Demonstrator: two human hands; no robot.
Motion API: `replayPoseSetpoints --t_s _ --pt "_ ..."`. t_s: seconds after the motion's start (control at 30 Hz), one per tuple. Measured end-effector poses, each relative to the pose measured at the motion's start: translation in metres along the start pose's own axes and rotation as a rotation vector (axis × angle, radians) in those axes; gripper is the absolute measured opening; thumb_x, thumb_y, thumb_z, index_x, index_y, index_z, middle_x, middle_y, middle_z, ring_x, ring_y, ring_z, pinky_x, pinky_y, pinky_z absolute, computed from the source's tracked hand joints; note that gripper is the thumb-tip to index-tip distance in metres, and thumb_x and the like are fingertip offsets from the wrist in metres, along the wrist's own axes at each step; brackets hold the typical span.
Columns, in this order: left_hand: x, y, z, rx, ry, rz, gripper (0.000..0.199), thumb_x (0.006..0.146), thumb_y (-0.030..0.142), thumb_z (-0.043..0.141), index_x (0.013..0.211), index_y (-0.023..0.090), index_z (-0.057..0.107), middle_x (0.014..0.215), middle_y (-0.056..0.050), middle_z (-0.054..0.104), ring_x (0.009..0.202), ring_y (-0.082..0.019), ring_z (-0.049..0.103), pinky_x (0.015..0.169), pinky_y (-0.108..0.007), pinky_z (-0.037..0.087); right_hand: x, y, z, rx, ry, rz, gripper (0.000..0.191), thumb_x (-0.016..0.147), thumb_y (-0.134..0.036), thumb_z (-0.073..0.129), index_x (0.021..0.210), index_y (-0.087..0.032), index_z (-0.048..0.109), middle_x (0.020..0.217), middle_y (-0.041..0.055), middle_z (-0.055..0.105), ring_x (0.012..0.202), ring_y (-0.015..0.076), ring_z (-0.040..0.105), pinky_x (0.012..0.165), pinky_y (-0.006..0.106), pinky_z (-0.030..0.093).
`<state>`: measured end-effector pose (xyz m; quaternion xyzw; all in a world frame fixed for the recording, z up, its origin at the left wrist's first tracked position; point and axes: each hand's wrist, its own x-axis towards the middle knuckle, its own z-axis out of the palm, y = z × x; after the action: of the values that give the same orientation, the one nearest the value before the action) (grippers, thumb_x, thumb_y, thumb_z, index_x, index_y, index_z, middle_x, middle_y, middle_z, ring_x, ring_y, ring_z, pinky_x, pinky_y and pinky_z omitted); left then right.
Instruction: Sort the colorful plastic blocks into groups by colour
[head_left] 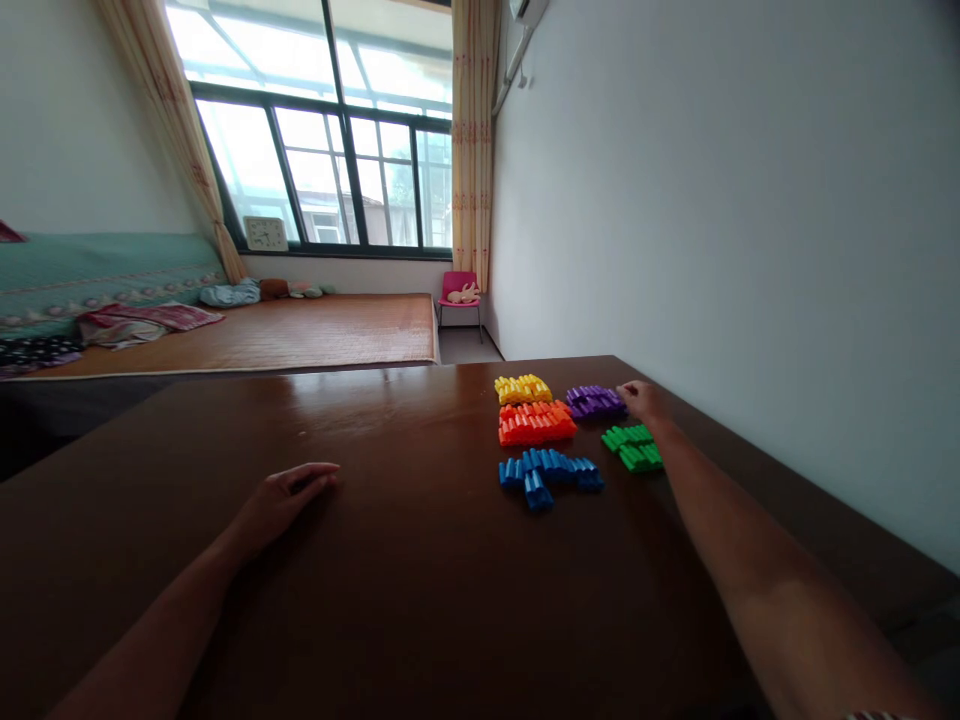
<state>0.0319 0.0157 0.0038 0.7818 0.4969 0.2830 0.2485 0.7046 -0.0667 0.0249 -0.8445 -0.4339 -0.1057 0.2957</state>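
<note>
On the brown table, my right hand (643,400) is at the right end of a cluster of purple ridged plastic pieces (595,402). Its fingers are curled together at the cluster's edge; what they hold, if anything, is hidden. Just below my right wrist are green pieces (634,447), partly covered by the forearm. To the left of these sit orange pieces (536,423), with yellow pieces (523,389) behind them. Nearer to me lie blue pieces (551,470), one group jutting forward. My left hand (292,490) rests on the tabletop at left, loosely bent, thumb and forefinger apart, holding nothing.
The glossy brown table (405,580) reaches close to the white wall (712,200) on the right. Beyond its far edge stand a bed (352,325) with cloths on it and a pink chair (459,285) holding a plush toy. A clock (266,234) stands by the window.
</note>
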Motion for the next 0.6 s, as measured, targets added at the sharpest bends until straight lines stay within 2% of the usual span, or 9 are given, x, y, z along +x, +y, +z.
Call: replayPoseSetpoints --t_s 0.1,0.17,0.27,0.33,0.37,0.4,0.47,0.53,0.6 --pt "0.0 0.0 0.0 0.002 0.002 0.0 0.056 0.07 0.068 0.059 0.103 0.024 0.073 0.101 -0.002 0.075 0.097 -0.027 0.067 0.085 -0.031 0.053 -0.028 -0.017 -0.023 0.14 0.221 -0.014 0.034 0.089 -0.038 0.042 0.094 -0.016 0.067 0.093 0.0126 0.071 0.086 0.0237 0.064 0.076 0.033 0.046" --pt "0.0 0.0 -0.001 -0.008 0.007 -0.011 0.057 0.069 0.068 0.059 0.104 0.024 0.072 0.099 -0.003 0.075 0.096 -0.026 0.068 0.084 -0.03 0.053 -0.062 -0.041 -0.036 0.252 0.278 -0.151 0.038 0.093 -0.039 0.035 0.098 -0.016 0.065 0.097 0.0126 0.07 0.088 0.0232 0.063 0.08 0.033 0.046" --pt "0.0 0.001 -0.001 -0.033 0.005 -0.039 0.062 0.071 0.069 0.056 0.107 0.021 0.07 0.095 -0.004 0.076 0.09 -0.025 0.069 0.08 -0.031 0.054 -0.118 -0.086 -0.044 0.346 0.108 -0.473 0.035 0.095 -0.04 0.035 0.098 -0.022 0.065 0.097 0.0081 0.069 0.091 0.0219 0.062 0.084 0.034 0.046" --pt "0.0 0.005 -0.002 -0.028 -0.002 -0.047 0.064 0.072 0.07 0.053 0.109 0.02 0.069 0.095 -0.005 0.075 0.088 -0.025 0.069 0.079 -0.032 0.054 -0.141 -0.107 -0.046 0.336 0.056 -0.598 0.033 0.096 -0.039 0.035 0.098 -0.025 0.065 0.097 0.006 0.069 0.093 0.022 0.06 0.089 0.035 0.045" --pt "-0.001 0.007 -0.002 -0.015 -0.002 -0.046 0.064 0.072 0.069 0.053 0.11 0.02 0.068 0.095 -0.005 0.075 0.088 -0.025 0.069 0.079 -0.032 0.054 -0.146 -0.111 -0.047 0.325 0.075 -0.611 0.034 0.096 -0.038 0.033 0.098 -0.026 0.064 0.097 0.0057 0.069 0.095 0.0222 0.059 0.091 0.036 0.044" --pt "-0.001 0.01 -0.002 0.004 0.005 -0.043 0.064 0.072 0.069 0.052 0.109 0.02 0.069 0.095 -0.005 0.075 0.089 -0.025 0.068 0.08 -0.032 0.053 -0.145 -0.109 -0.049 0.318 0.119 -0.591 0.035 0.097 -0.037 0.031 0.099 -0.025 0.064 0.098 0.006 0.068 0.097 0.0225 0.058 0.093 0.037 0.042" --pt "-0.002 0.016 -0.002 0.045 0.025 -0.037 0.062 0.07 0.069 0.052 0.105 0.021 0.07 0.094 -0.005 0.076 0.09 -0.026 0.068 0.082 -0.033 0.052 -0.133 -0.088 -0.052 0.303 0.237 -0.481 0.039 0.097 -0.036 0.027 0.101 -0.022 0.064 0.101 0.0074 0.068 0.1 0.0229 0.057 0.096 0.038 0.04" --pt "-0.003 0.019 -0.001 0.078 0.044 -0.025 0.059 0.068 0.069 0.052 0.1 0.023 0.071 0.093 -0.004 0.076 0.091 -0.027 0.068 0.083 -0.033 0.052 -0.113 -0.046 -0.055 0.273 0.359 -0.293 0.043 0.097 -0.036 0.024 0.102 -0.019 0.064 0.104 0.0099 0.068 0.101 0.0241 0.058 0.098 0.039 0.039" --pt "-0.002 0.017 -0.001 0.104 0.054 -0.001 0.057 0.069 0.068 0.051 0.098 0.025 0.072 0.093 -0.003 0.076 0.093 -0.027 0.068 0.084 -0.033 0.051 -0.095 0.007 -0.056 0.224 0.447 -0.032 0.047 0.096 -0.034 0.022 0.104 -0.015 0.064 0.108 0.0138 0.067 0.101 0.0266 0.059 0.096 0.042 0.039"
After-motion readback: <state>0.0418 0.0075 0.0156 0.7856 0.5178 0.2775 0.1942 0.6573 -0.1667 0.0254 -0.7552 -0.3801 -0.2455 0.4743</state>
